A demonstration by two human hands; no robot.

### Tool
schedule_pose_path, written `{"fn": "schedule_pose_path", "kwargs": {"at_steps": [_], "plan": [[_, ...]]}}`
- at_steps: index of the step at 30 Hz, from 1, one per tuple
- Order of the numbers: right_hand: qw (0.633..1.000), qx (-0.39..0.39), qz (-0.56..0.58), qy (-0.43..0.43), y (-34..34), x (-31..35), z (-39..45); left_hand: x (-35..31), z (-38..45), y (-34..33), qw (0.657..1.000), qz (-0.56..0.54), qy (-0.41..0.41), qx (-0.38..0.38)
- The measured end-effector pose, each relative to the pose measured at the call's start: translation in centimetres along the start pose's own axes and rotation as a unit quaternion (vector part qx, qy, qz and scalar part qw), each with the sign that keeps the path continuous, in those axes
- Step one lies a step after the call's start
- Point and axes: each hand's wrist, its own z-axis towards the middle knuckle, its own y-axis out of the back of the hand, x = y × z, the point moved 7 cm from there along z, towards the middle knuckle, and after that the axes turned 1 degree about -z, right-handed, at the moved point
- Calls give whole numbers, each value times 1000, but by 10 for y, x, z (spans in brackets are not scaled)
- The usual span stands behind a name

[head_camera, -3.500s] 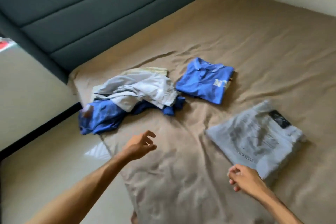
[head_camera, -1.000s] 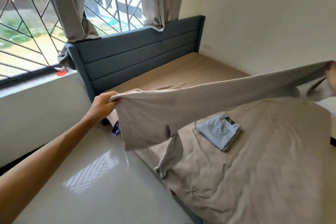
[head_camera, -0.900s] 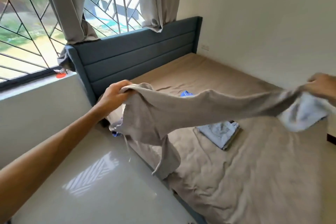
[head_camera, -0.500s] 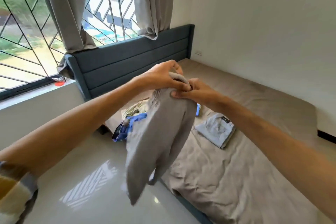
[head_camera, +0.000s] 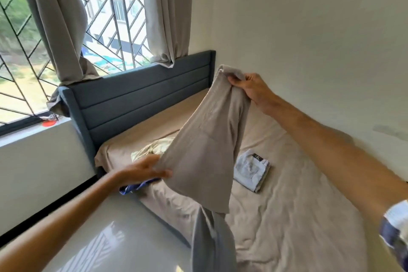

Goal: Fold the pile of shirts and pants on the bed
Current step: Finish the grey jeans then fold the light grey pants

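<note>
Two hands hold grey-beige pants (head_camera: 205,150) up over the bed (head_camera: 298,216): right hand (head_camera: 251,88) pinching the top end, left hand (head_camera: 143,170) gripping a lower edge; folded grey pants (head_camera: 251,171) and unfolded clothes (head_camera: 150,152) lie behind.

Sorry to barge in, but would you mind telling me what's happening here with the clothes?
A person is partway through folding laundry at a bed. The right hand pinches the top of a beige garment held up in the air, while the left hand holds its lower side edge; its end hangs down past the bed's edge. One folded grey garment lies on the sheet. An unfolded pile waits near the headboard.
</note>
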Motion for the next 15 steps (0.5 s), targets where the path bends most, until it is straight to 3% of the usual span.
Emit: {"fn": "schedule_pose_path", "kwargs": {"at_steps": [2,4,7,10,12,13,14,15], "plan": [[999,-8,-37,-15,24,-12,6,-8,-7,57,984,132,-46,-108],[998,17,-56,-27,40,-30,8,-25,-15,107,943,241,-105,-205],[994,80,-74,-31,53,-53,6,-69,-18,135,868,388,-186,-250],[952,111,-282,53,55,-64,4,-116,-31,113,798,478,-262,-257],[885,70,-450,101,51,-74,1,-145,-39,67,764,484,-344,-252],[876,39,-474,82,47,-79,-2,-156,-42,35,756,476,-382,-237],[894,3,-446,41,46,-84,-5,-164,-43,2,750,470,-409,-221],[934,-17,-355,-22,45,-93,-6,-169,-43,-28,747,470,-419,-211]]}}
